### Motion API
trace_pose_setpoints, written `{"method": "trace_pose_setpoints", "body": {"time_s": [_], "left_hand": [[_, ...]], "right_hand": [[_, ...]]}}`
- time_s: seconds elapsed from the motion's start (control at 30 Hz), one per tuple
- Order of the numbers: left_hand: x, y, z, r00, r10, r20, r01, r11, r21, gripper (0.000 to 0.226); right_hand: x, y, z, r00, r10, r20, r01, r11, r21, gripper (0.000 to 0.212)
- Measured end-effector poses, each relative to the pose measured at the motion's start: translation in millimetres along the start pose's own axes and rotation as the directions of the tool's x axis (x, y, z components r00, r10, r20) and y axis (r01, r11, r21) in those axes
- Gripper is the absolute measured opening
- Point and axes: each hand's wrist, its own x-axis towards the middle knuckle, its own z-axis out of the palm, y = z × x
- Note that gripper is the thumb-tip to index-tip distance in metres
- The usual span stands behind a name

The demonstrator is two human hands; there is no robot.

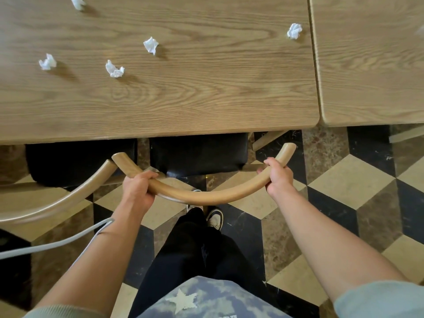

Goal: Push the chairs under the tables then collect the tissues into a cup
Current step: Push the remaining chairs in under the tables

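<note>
Standing behind the chair (pixel 206 198), the person has both hands wrapped on its curved wooden back rail: the left hand (pixel 137 188) curls round the rail at about 9 o'clock of the curve, the right hand (pixel 278 177) clamps it at about 3 o'clock. The black seat (pixel 198 154) is already partly tucked beneath the near edge of the bench (pixel 160 99), with its rear part in sight. A second chair (pixel 68 198) sits just beside it at 9 o'clock, its rail end nearly touching this one.

Five crumpled tissues lie on the bench: one (pixel 47 62) at 10 o'clock, one (pixel 114 69) nearer the middle, one (pixel 151 45) beyond it, one (pixel 78 2) at the far edge, and one (pixel 294 31) toward 1 o'clock near the seam with the next bench (pixel 371 65). No cup is in view.

To finish this push well, I would say both arms should drive evenly and straight toward 12 o'clock, so the chair does not swing into its neighbour, easing off before the rail meets the bench edge. A grey cable (pixel 57 243) trails at 8 o'clock; best kept clear of the legs.
</note>
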Motion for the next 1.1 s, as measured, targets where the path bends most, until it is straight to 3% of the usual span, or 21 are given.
{"method": "trace_pose_setpoints", "body": {"time_s": [0.17,0.3,0.4,0.47,0.57,0.77,0.97,1.1], "left_hand": [[5.9,7.9,-6.3,1.000,-0.019,0.022,0.018,0.999,0.050,0.061],[-0.2,7.8,-10.0,1.000,0.016,0.002,-0.016,0.992,0.128,0.055],[-17.3,-4.2,-10.7,0.997,0.080,0.018,-0.082,0.979,0.185,0.061],[-33.7,-20.1,-10.9,0.991,0.130,0.040,-0.136,0.961,0.242,0.065],[-65.1,-57.1,-9.3,0.980,0.135,0.146,-0.180,0.912,0.370,0.064],[-117.4,-134.6,12.8,0.911,-0.067,0.406,-0.247,0.701,0.669,0.063],[-186.2,-205.6,96.9,0.807,-0.057,0.588,-0.483,0.510,0.712,0.058],[-254.0,-275.7,161.6,0.703,-0.159,0.693,-0.587,0.421,0.692,0.055]], "right_hand": [[-11.6,6.5,-5.5,0.997,0.051,0.064,-0.045,0.994,-0.097,0.053],[-20.9,18.3,-20.8,0.983,0.024,0.184,0.021,0.970,-0.243,0.057],[-24.9,29.7,-39.8,0.967,0.019,0.254,0.048,0.966,-0.256,0.046],[-29.3,34.3,-54.5,0.965,0.024,0.260,0.029,0.980,-0.198,0.034],[-35.8,41.5,-86.8,0.972,0.036,0.233,-0.011,0.994,-0.108,0.037],[-49.8,73.0,-201.6,0.985,-0.022,0.171,0.024,1.000,-0.014,0.048],[-70.3,128.1,-351.0,0.998,0.004,-0.063,0.009,0.977,0.212,0.032],[-85.8,165.2,-455.0,0.997,0.039,-0.065,0.004,0.835,0.550,0.028]]}}
